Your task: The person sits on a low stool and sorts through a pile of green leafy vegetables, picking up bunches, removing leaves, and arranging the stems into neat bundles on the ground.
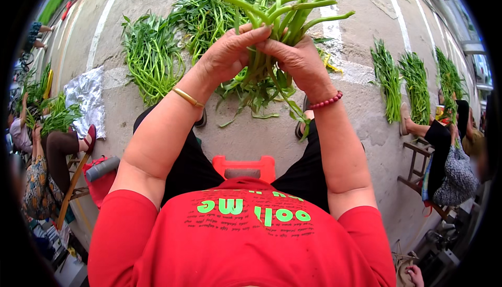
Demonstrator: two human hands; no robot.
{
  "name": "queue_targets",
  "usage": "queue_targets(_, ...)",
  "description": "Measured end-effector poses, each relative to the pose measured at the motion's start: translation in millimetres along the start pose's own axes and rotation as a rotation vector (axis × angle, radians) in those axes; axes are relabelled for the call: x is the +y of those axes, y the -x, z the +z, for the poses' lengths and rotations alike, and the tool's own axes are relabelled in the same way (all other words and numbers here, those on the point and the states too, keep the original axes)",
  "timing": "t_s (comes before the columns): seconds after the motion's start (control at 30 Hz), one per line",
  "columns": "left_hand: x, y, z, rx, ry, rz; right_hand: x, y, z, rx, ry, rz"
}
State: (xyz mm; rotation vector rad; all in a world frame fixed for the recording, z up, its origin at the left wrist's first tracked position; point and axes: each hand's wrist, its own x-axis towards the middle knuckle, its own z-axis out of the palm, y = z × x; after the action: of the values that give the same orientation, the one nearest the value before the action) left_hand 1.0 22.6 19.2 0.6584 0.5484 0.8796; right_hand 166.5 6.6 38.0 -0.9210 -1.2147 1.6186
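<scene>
Both my hands grip one bundle of water spinach [292, 16], whose thick cut stems fan out above my fingers while its leaves hang below. My left hand [239, 49], with a gold-coloured bangle on the wrist, is around the left side of the bundle. On its right side is my right hand [296, 57], with a red bead bracelet at the wrist. The thumbs meet over the stems; some fingertips are hidden. Beyond my hands lies a large heap of leafy greens [211, 16] on the concrete, and a smaller pile [153, 59] lies to its left.
A red plastic stool [244, 164] shows between my legs. Several bundles of greens [386, 79] lie on the ground at right, near a seated person. At left are a silver foil sheet [88, 98], a grey bottle [102, 168] on a red bag, and another seated person holding greens.
</scene>
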Motion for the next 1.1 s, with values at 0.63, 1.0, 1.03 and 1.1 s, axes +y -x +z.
queue_targets(0.63, -6, 12, 3, 0.196, -0.226, 0.047, -4, 6, 2, 0.220, -0.036, 0.130)
queue_targets(1.0, 2, 9, 0, 0.256, -0.190, 0.080, -5, -2, -19, 0.345, -0.214, 0.085)
queue_targets(1.03, 4, 8, 2, 0.257, -0.176, 0.077, -6, -2, -22, 0.343, -0.257, 0.085)
queue_targets(1.1, 0, 7, 0, 0.196, -0.197, -0.002, -9, -3, -17, 0.305, -0.272, 0.069)
